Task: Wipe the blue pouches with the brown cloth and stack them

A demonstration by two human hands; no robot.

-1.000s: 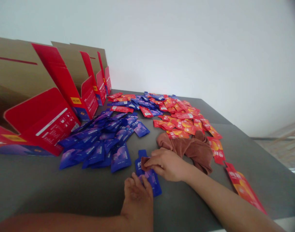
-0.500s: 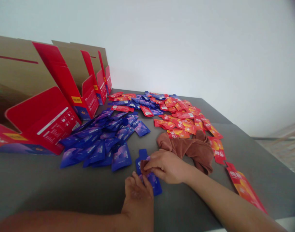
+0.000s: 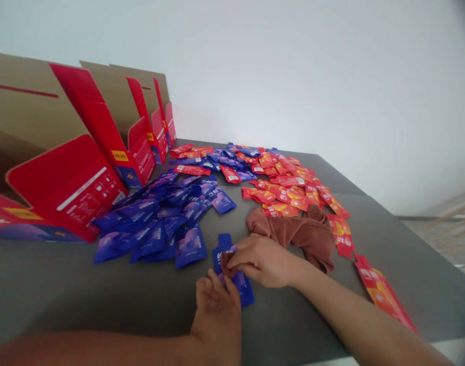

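A blue spouted pouch (image 3: 244, 291) lies on the grey table in front of me, partly covered by both hands. My left hand (image 3: 217, 300) rests at its near left edge, fingers slightly spread and their tips touching the pouch. With bent fingers, my right hand (image 3: 265, 260) pinches a corner of a brown cloth (image 3: 312, 236) and presses it on the pouch's upper face. The rest of that cloth lies crumpled beyond my right wrist. Just left of the pouch, a heap of blue pouches (image 3: 156, 218) is spread out.
Open red cardboard boxes (image 3: 78, 178) stand in a row along the left. Orange-red pouches (image 3: 289, 190) lie scattered at the back and right, some mixed with blue ones. A single orange-red pouch (image 3: 383, 292) is near the right table edge. A white wall (image 3: 293, 76) rises behind.
Almost nothing differs. The whole view has shifted very slightly, and both hands keep their places on the blue pouch, the right one still with the cloth.
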